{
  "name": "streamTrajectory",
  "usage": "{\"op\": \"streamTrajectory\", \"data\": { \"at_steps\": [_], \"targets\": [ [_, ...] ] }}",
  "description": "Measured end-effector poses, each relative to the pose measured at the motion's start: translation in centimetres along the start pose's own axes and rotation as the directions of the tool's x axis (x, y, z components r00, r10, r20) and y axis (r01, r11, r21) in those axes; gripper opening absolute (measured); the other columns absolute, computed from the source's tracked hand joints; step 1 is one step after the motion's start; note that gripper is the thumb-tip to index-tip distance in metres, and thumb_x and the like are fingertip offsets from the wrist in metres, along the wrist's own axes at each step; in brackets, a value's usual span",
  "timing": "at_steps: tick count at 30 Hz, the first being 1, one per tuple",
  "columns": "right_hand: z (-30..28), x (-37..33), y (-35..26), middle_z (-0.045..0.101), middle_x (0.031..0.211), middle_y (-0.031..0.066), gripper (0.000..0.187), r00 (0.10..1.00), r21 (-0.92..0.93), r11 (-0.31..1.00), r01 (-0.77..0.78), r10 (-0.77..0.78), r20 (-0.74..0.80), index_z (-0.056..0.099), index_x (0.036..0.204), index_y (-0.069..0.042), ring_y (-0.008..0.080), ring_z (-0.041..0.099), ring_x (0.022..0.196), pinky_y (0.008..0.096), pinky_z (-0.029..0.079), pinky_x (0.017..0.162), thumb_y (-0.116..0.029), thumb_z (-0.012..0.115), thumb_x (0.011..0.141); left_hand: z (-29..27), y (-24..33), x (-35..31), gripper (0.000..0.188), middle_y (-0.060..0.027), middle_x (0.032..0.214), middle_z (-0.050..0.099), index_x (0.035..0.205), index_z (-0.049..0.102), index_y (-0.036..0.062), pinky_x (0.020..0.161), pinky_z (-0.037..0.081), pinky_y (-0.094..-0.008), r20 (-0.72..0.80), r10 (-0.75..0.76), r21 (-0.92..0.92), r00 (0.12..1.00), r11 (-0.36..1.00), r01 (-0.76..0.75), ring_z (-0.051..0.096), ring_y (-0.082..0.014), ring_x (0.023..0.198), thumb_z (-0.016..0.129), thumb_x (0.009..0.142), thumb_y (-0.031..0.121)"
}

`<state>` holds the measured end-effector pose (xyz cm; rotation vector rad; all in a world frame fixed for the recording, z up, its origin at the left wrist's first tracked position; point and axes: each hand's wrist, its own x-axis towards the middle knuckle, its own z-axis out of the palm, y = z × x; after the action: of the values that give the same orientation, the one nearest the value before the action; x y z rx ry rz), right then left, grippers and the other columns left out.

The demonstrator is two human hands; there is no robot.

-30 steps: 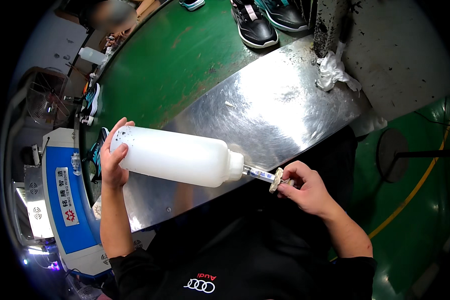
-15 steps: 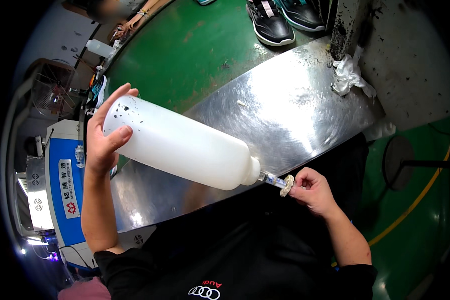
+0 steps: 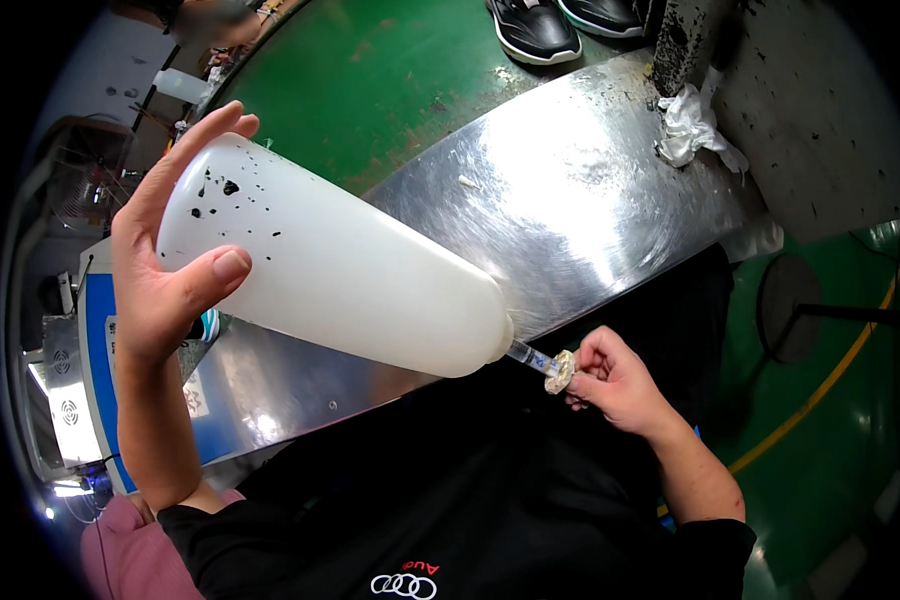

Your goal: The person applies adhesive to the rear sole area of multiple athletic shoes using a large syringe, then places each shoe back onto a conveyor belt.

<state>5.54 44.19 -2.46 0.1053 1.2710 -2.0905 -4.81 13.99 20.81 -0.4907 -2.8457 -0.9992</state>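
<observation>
A large white plastic bottle (image 3: 340,265) with black specks near its base lies tilted in the air, its neck toward the lower right. My left hand (image 3: 175,250) grips it round the base, thumb on the near side and fingers over the far edge. A clear syringe (image 3: 532,356) joins the bottle at its mouth; how far it goes in is hidden. Its outer end carries a crusted, pale round flange (image 3: 560,371). Just behind that flange, my right hand (image 3: 615,380) is closed on the syringe's end, most of which the fingers cover.
Below the bottle stretches a shiny metal bench (image 3: 530,170). Black sneakers (image 3: 535,30) stand on the green surface (image 3: 370,80) beyond. A crumpled white cloth (image 3: 692,125) lies by the grey panel at right. At far left are a fan (image 3: 90,170) and a blue-white machine (image 3: 100,310).
The bottle's base has risen up and left with my left hand, looking larger and closer. My right hand and the syringe have shifted slightly left.
</observation>
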Motion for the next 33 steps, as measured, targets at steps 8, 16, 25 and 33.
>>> {"op": "streamTrajectory", "data": {
  "at_steps": [8, 16, 25, 33],
  "targets": [
    [0.3, -0.9, -1.8, 0.059, 0.092, 0.0121, 0.042, 0.988, -0.557, 0.830, 0.027, 0.064, 0.143, 0.036, 0.132, -0.006, 0.0233, 0.058, 0.082, 0.0339, 0.046, 0.077, -0.007, 0.046, 0.091, 0.3, 1.1, 0.1, 0.082, -0.0188, 0.123, 0.055, 0.129, 0.048, -0.0003, 0.091, 0.047, -0.0374, 0.037, 0.100, 0.096, 0.994, 0.990, -0.103, 0.058, -0.0249, 0.106, 0.072, 0.060, 0.037],
    [0.1, -0.6, 0.1, 0.058, 0.092, 0.0103, 0.038, 0.980, -0.481, 0.870, 0.113, -0.017, 0.200, 0.036, 0.131, -0.006, 0.0218, 0.057, 0.082, 0.0321, 0.045, 0.078, -0.015, 0.044, 0.095, -0.5, 0.9, 0.3, 0.090, -0.0221, 0.129, 0.048, 0.131, 0.043, -0.0030, 0.097, 0.041, -0.0455, 0.120, 0.104, 0.169, 0.987, 0.978, -0.123, 0.050, -0.0308, 0.118, 0.069, 0.063, 0.049],
    [-0.9, -0.1, 1.9, 0.063, 0.086, 0.0101, 0.041, 0.997, -0.468, 0.882, 0.054, -0.020, 0.078, 0.046, 0.122, -0.003, 0.0200, 0.061, 0.078, 0.0308, 0.046, 0.074, -0.028, 0.056, 0.090, -0.4, 0.9, 0.3, 0.091, -0.0234, 0.129, 0.047, 0.132, 0.042, -0.0026, 0.098, 0.041, -0.0467, 0.112, 0.099, 0.188, 0.989, 0.975, -0.119, 0.049, -0.0325, 0.119, 0.067, 0.062, 0.050],
    [-0.9, -0.1, 1.3, 0.060, 0.065, 0.0088, 0.028, 0.998, -0.564, 0.823, -0.061, 0.042, -0.046, 0.066, 0.087, -0.003, 0.0163, 0.056, 0.060, 0.0292, 0.045, 0.061, -0.030, 0.065, 0.084, -0.8, 0.5, 0.4, 0.090, -0.0244, 0.129, 0.047, 0.132, 0.041, -0.0046, 0.098, 0.041, -0.0460, 0.131, 0.123, 0.191, 0.984, 0.970, -0.147, 0.048, -0.0324, 0.120, 0.065, 0.064, 0.049]
  ]
}}
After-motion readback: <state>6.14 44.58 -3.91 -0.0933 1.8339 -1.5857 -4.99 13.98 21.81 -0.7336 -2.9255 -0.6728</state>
